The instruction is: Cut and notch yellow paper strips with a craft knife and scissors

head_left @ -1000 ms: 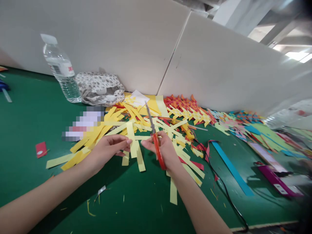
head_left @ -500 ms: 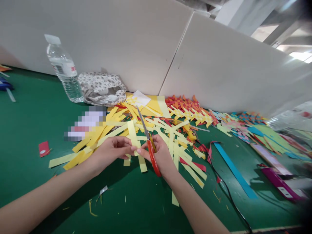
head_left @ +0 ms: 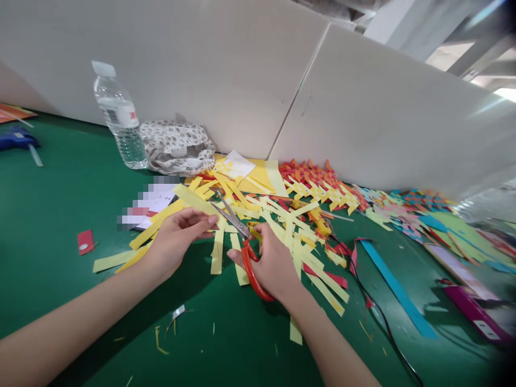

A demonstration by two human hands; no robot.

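My left hand (head_left: 183, 236) pinches a pale yellow paper strip (head_left: 192, 198), which slants up and left from the fingertips. My right hand (head_left: 276, 263) holds a pair of scissors (head_left: 249, 260) by red and yellow handles. Their blades are parted and point up and left, close to the strip's end by my left fingers. Whether the blades touch the paper I cannot tell. Beneath and around both hands lies a loose pile of yellow strips (head_left: 296, 242). Part of the pile is hidden behind the hands.
A water bottle (head_left: 121, 121) and a patterned cloth pouch (head_left: 177, 145) stand by the wall. Left lies a phone (head_left: 155, 201), far left a blue glue gun (head_left: 18, 138). Woven paper fish (head_left: 322, 191) line the back. Rightward are a black cable (head_left: 382, 317), blue strip (head_left: 397, 287) and purple power strip (head_left: 475, 314).
The paper strip has swung from upright between both hands to slanting left in my left hand. My right hand has drawn away, and the scissor blades have opened and turned leftward.
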